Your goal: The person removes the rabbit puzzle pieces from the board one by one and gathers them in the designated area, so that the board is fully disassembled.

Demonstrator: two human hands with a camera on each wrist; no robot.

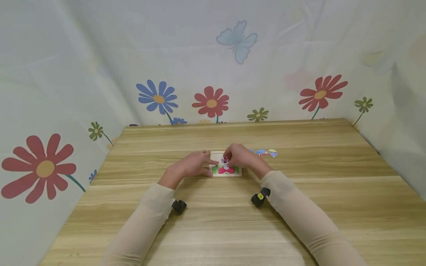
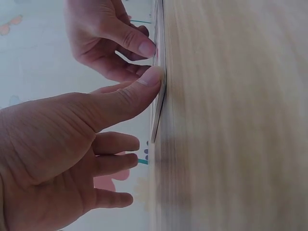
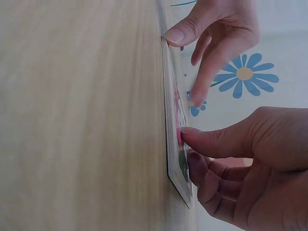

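A small wooden jigsaw tray [image 1: 241, 172] lies flat on the table, partly filled with a picture of a pink-and-white cartoon animal on green; its upper left part shows bare wood. My left hand [image 1: 194, 164] steadies the tray's left side, its thumb [image 2: 150, 77] on the near edge and the other fingers fairly straight. Over the upper right of the tray, my right hand [image 1: 239, 156] has curled fingers and pinches a puzzle piece [image 1: 225, 161] at the animal's head. In the right wrist view, the right thumb [image 3: 211, 140] touches the picture; the piece's outline is mostly hidden.
Several loose puzzle pieces [image 1: 263, 152] in blue, yellow and red lie just right of the tray, partly behind the right hand. The wood-grain table [image 1: 213, 229] ends at a pale flower-printed curtain [image 1: 186, 51]. Each wrist carries a small black camera [image 1: 179, 207].
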